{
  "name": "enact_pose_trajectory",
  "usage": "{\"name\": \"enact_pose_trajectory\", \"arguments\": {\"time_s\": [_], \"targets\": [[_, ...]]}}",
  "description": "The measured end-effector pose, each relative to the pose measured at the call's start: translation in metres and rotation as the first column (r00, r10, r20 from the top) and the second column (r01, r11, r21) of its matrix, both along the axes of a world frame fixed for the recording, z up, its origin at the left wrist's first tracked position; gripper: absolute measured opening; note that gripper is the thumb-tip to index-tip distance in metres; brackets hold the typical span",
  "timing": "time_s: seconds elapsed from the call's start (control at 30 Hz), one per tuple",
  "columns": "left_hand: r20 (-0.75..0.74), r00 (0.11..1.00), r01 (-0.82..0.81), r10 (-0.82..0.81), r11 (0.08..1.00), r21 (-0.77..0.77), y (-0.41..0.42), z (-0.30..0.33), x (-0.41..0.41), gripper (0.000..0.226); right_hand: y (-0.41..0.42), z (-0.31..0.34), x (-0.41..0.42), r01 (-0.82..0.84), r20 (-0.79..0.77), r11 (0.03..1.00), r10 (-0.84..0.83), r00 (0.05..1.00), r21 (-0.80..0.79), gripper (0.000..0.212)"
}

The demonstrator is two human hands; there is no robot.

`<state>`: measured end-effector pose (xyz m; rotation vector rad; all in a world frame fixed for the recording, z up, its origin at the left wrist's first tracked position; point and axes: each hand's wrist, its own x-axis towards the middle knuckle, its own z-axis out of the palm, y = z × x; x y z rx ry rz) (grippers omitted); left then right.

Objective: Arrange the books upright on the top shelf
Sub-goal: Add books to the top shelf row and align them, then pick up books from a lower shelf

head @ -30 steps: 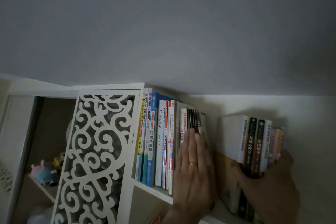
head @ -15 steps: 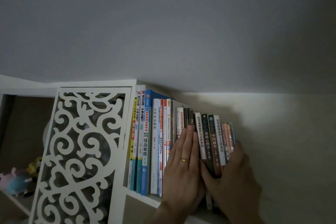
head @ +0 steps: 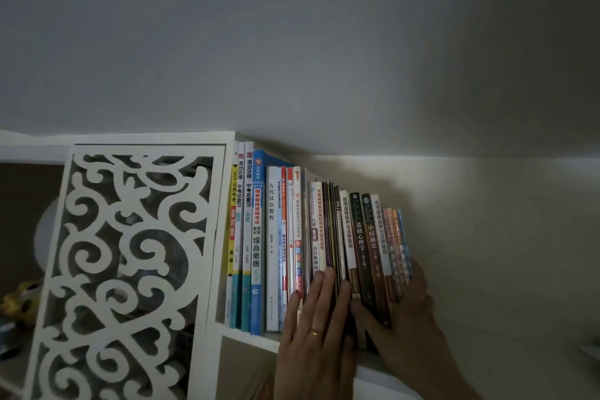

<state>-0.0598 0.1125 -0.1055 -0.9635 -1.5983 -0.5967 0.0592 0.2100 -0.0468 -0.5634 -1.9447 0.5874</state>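
books [head: 324,237] standing upright along top shelf [head: 246,336] | left hand [head: 316,331] pressing flat-fingered on spines | right hand [head: 406,318] gripping the row's right-end books

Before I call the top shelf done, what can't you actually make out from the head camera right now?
- Feet of the middle books: hidden behind the left hand.
- Right hand grip on the end books: fingers go behind them, out of sight.
- Top shelf right end: cut off by the arm and the frame's bottom edge.
- Thin dark spines: titles too small and dim.
- Cubby behind the fretwork panel: mostly screened.
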Motion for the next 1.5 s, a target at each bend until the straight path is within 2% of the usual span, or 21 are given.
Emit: {"name": "enact_pose_trajectory", "arguments": {"time_s": [0.2, 0.33, 0.4, 0.47, 0.53, 0.67, 0.8, 0.9, 1.0, 1.07, 1.13, 1.2, 1.27, 1.3, 1.33, 1.37, 1.4, 1.43, 1.47, 1.5], "targets": [[0.039, 0.998, 0.048, -0.050, 0.998, 0.043, 0.006, 0.000, -0.001, 0.058, -0.010, 0.003, -0.005, 0.069, 0.073, 0.997, -0.066, 0.995, -0.036, 0.122], [0.134, 0.986, 0.113, -0.103, 0.991, -0.068, -0.010, 0.000, 0.017, 0.067, -0.018, -0.001, 0.002, 0.117, 0.128, 0.993, -0.121, 0.984, 0.033, 0.121], [0.174, 0.980, 0.110, -0.092, 0.989, -0.094, -0.016, -0.001, 0.023, 0.066, -0.024, -0.011, 0.007, 0.205, 0.169, 0.973, -0.221, 0.960, 0.109, 0.123], [0.201, 0.976, 0.101, -0.081, 0.991, -0.090, -0.016, -0.001, 0.027, 0.065, -0.029, -0.023, 0.012, 0.346, 0.187, 0.903, -0.398, 0.898, 0.256, 0.122], [0.229, 0.970, 0.109, -0.088, 0.991, -0.083, -0.015, -0.004, 0.031, 0.064, -0.034, -0.036, 0.019, 0.400, 0.196, 0.852, -0.479, 0.856, 0.337, 0.112], [0.290, 0.951, 0.126, -0.104, 0.990, -0.057, -0.015, -0.006, 0.040, 0.067, -0.035, -0.046, 0.028, 0.399, 0.188, 0.812, -0.511, 0.839, 0.425, 0.096], [0.345, 0.934, 0.118, -0.094, 0.992, -0.050, -0.014, -0.005, 0.048, 0.067, -0.038, -0.046, 0.032, 0.376, 0.235, 0.828, -0.497, 0.835, 0.416, 0.099], [0.386, 0.916, 0.140, -0.110, 0.989, -0.052, -0.015, -0.003, 0.056, 0.073, -0.043, -0.044, 0.049, 0.292, 0.281, 0.860, -0.428, 0.859, 0.417, 0.096], [0.447, 0.874, 0.155, -0.187, 0.982, 0.109, -0.012, 0.004, 0.078, 0.067, -0.041, -0.038, 0.088, 0.150, 0.359, 0.898, -0.313, 0.879, 0.414, 0.075], [0.345, 0.902, 0.195, -0.258, 0.959, 0.208, 0.000, 0.011, 0.109, 0.058, -0.026, -0.030, 0.121, 0.145, 0.356, 0.882, -0.325, 0.876, 0.449, 0.056], [0.202, 0.919, 0.297, -0.340, 0.930, 0.214, 0.018, 0.020, 0.155, 0.052, -0.009, -0.017, 0.157, 0.195, 0.270, 0.826, -0.382, 0.884, 0.529, 0.038], [0.203, 0.835, 0.488, -0.512, 0.859, 0.158, 0.040, 0.032, 0.206, 0.045, 0.009, -0.002, 0.202, 0.255, 0.172, 0.759, -0.433, 0.885, 0.599, 0.026], [0.259, 0.656, 0.706, -0.709, 0.698, 0.122, 0.068, 0.046, 0.252, 0.039, 0.025, 0.021, 0.255, 0.293, 0.150, 0.704, -0.494, 0.856, 0.647, 0.030], [0.300, 0.552, 0.793, -0.778, 0.601, 0.101, 0.083, 0.053, 0.271, 0.038, 0.033, 0.033, 0.284, 0.299, 0.188, 0.710, -0.520, 0.833, 0.638, 0.031], [0.350, 0.484, 0.842, -0.802, 0.536, 0.064, 0.096, 0.060, 0.291, 0.039, 0.045, 0.043, 0.313, 0.310, 0.233, 0.726, -0.542, 0.807, 0.615, 0.031], [0.413, 0.474, 0.854, -0.778, 0.520, 0.000, 0.107, 0.066, 0.305, 0.046, 0.060, 0.051, 0.341, 0.330, 0.250, 0.740, -0.553, 0.795, 0.587, 0.031], [0.466, 0.530, 0.830, -0.709, 0.547, -0.110, 0.120, 0.070, 0.319, 0.059, 0.076, 0.056, 0.370, 0.357, 0.259, 0.762, -0.555, 0.791, 0.541, 0.030], [0.479, 0.640, 0.758, -0.602, 0.598, -0.261, 0.133, 0.072, 0.332, 0.075, 0.093, 0.059, 0.400, 0.385, 0.256, 0.786, -0.548, 0.796, 0.484, 0.028], [0.441, 0.759, 0.646, -0.479, 0.641, -0.415, 0.143, 0.072, 0.343, 0.083, 0.110, 0.059, 0.425, 0.404, 0.257, 0.810, -0.535, 0.805, 0.424, 0.026], [0.370, 0.841, 0.540, -0.395, 0.664, -0.517, 0.153, 0.070, 0.349, 0.081, 0.125, 0.057, 0.447, 0.414, 0.264, 0.832, -0.521, 0.811, 0.369, 0.025]]}}
